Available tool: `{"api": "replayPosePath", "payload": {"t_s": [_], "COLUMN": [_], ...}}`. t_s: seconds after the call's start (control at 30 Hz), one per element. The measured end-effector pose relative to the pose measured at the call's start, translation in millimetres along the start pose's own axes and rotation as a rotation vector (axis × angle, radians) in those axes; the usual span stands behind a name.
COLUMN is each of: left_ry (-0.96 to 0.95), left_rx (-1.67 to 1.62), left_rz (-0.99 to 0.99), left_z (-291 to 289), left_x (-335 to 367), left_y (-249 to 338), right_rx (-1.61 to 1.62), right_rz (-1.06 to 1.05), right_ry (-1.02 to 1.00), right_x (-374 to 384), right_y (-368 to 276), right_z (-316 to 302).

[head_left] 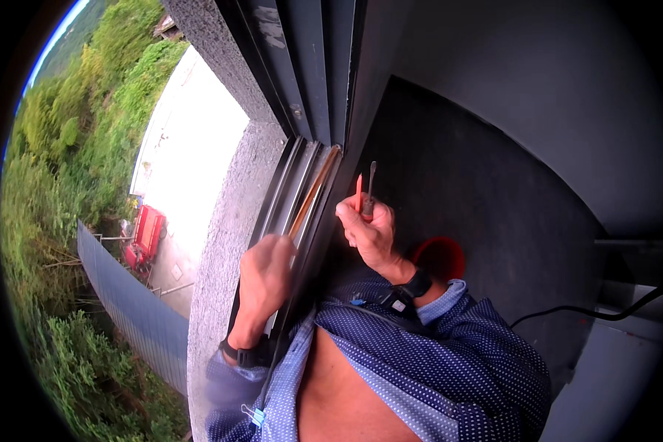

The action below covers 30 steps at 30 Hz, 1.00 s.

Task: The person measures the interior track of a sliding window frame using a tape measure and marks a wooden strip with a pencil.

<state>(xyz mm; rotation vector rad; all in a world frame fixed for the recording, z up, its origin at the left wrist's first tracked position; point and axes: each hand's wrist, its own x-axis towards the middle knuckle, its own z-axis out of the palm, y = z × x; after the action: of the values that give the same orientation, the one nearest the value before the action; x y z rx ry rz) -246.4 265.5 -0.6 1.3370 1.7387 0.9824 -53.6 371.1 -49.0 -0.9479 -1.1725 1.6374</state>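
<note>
My left hand (266, 272), blurred by motion, is closed at the near end of a long narrow yellow-brown strip (316, 188). The strip lies along the metal window track (287, 190), its far end at the corner by the upright frame. Whether it is wood or a measuring tape, I cannot tell. To the right, my right hand (370, 230) is closed round two upright tools: a red pencil (359, 193) and a flat-bladed screwdriver (372, 179). Their lower ends are hidden in my fingers.
The dark upright window frame (302, 66) rises at the far end of the track. Outside lies a rough concrete ledge (225, 221) above a drop, with a red vehicle (146, 236) below. Indoors, a red bucket (442, 256) stands behind my right wrist, and a black cable (611, 316) runs at right.
</note>
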Motion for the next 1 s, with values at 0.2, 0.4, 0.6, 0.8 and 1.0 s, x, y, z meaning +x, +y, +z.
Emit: {"api": "replayPosePath", "payload": {"t_s": [0.2, 0.4, 0.6, 0.8, 1.0], "left_ry": [0.010, 0.078, 0.359, 0.577, 0.415], "left_rx": [-0.165, -0.312, -0.266, 0.739, 0.381], "left_rz": [-0.210, -0.381, -0.344, -0.039, 0.048], "left_z": [-14, -33, -81, -81, -60], "left_x": [-11, -30, -41, -43, -38], "left_y": [10, 30, -13, -17, 17], "right_rx": [-0.011, -0.045, -0.074, -0.121, -0.131], "right_rz": [-0.011, 0.001, -0.026, -0.031, 0.025], "right_ry": [-0.030, -0.019, -0.053, -0.038, -0.030], "right_x": [2, 2, 4, 6, 6], "right_y": [10, 8, 15, 14, 11], "right_z": [5, 13, 11, 8, 6]}}
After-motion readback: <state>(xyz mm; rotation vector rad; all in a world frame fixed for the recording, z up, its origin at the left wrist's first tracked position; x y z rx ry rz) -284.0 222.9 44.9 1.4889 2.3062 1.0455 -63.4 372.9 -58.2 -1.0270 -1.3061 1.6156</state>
